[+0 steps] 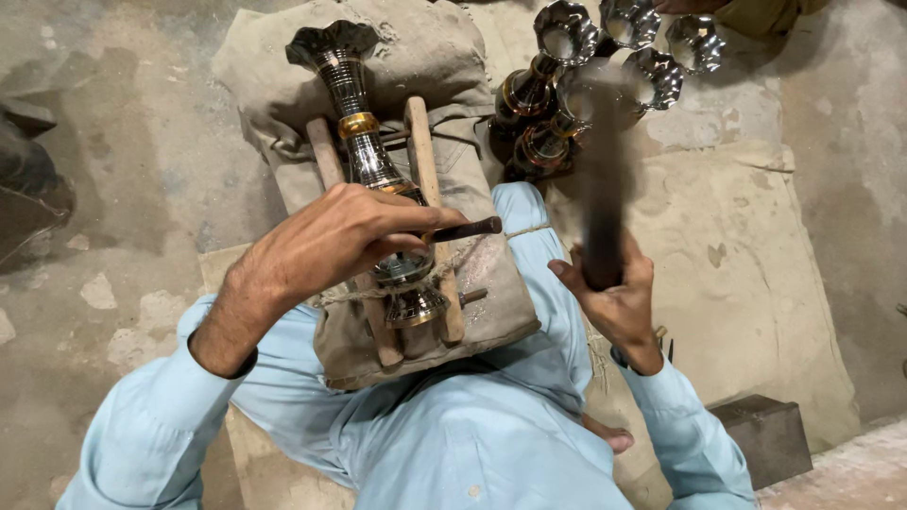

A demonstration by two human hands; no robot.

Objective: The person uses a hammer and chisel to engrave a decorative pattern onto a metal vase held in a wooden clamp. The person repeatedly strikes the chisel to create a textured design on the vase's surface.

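While the metal vase (378,170) lies at 12 o'clock between two wooden bars (425,170) | left hand (331,241) pinches a chisel (468,229) | right hand (614,293), at 3 o'clock, clenches a blurred hammer (605,170).

a floor-level metal workshop: dusty concrete floor (142,161), finished metal vases (605,57) clustered, wooden cradle (425,151) on sacking.

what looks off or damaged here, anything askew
Nothing looks damaged. The metal vase lies on its side between two wooden sticks on a cloth pad, under the left hand. The hammer in the right hand is only motion-blurred.
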